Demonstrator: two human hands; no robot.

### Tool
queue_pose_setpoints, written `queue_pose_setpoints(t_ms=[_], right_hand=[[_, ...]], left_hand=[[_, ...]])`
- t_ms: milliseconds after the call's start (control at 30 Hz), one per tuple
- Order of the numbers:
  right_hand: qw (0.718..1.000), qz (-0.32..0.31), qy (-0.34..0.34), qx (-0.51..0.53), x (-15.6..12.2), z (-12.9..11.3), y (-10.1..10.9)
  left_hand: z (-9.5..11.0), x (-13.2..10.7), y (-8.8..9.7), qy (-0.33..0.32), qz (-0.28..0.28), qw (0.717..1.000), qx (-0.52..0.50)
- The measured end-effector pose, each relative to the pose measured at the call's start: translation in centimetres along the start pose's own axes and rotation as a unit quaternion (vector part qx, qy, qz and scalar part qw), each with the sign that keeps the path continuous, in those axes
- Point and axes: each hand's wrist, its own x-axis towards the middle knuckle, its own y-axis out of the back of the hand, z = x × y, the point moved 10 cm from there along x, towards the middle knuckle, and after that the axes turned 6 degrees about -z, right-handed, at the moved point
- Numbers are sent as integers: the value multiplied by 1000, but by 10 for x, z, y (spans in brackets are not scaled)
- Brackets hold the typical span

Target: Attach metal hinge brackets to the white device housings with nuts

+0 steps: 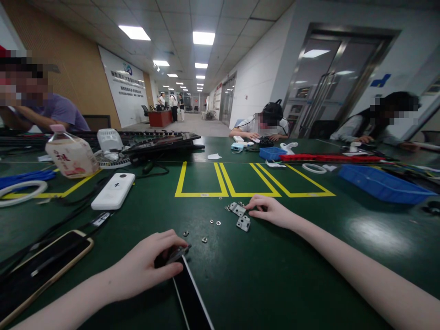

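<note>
My left hand (156, 259) is closed around a small grey metal part (177, 253), partly hidden by the fingers. This part is at the top end of a flat black slab with a pale edge (192, 293). My right hand (270, 211) has its index finger and thumb apart, the fingertips at the edge of a small grey metal bracket with holes (237, 209). A second such bracket (243, 223) lies just below it. Several small metal rings, perhaps nuts, are scattered between the hands, among them one ring (204, 239) near my left hand.
Yellow tape frames (195, 195) mark the green table. To the left are a phone (44, 270), a white device marked 4 (113, 191), cables and a bottle (70, 153). A blue tray (385, 183) stands at right. Other people sit across the table and at both sides.
</note>
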Motion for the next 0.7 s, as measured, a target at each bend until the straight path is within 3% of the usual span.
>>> queue_pose_setpoints(t_ms=[100,300,433,700], right_hand=[[999,31,-16,-1,1,-1,1],[994,76,-18,-71,-1,-6,8],[995,40,5,-95,-2,-5,10],[996,37,-6,-83,-1,4,10]], left_hand=[[3,-3,-3,-38,-42,998,-13],[-10,-2,-5,-43,-62,997,-23],[-8,0,-1,-41,-19,998,-37],[-30,1,15,55,95,993,-53]])
